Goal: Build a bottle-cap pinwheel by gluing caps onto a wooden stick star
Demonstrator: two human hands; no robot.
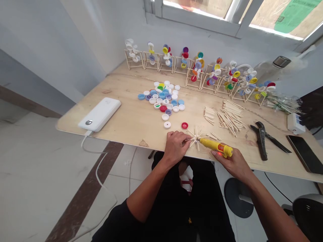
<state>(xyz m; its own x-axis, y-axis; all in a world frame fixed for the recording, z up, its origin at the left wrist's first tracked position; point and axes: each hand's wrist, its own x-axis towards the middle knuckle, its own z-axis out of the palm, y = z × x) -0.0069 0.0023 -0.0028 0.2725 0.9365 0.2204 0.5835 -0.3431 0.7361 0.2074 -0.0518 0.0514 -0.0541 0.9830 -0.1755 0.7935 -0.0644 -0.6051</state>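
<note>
My right hand [236, 163] grips a yellow hot glue gun [214, 146], a red light glowing near its trigger. Its nozzle points left and meets the centre of a star of short wooden sticks [194, 143], which lies near the table's front edge. On the star's left side my left hand [176, 144] has its fingers pinched together; a thin greyish piece shows at the fingertips, too small to name. Just behind the star lies a red bottle cap [184, 125]. A few loose sticks [214, 136] lie to the right of the star.
Behind my hands spreads a pile of bottle caps [164, 97]. Stick piles [230, 116] lie right of it, then black-handled pliers [261, 139] and a phone [305, 153]. Small stick-and-cap wheel models [185, 62] line the wall. A white power bank [100, 114] with a cable sits left.
</note>
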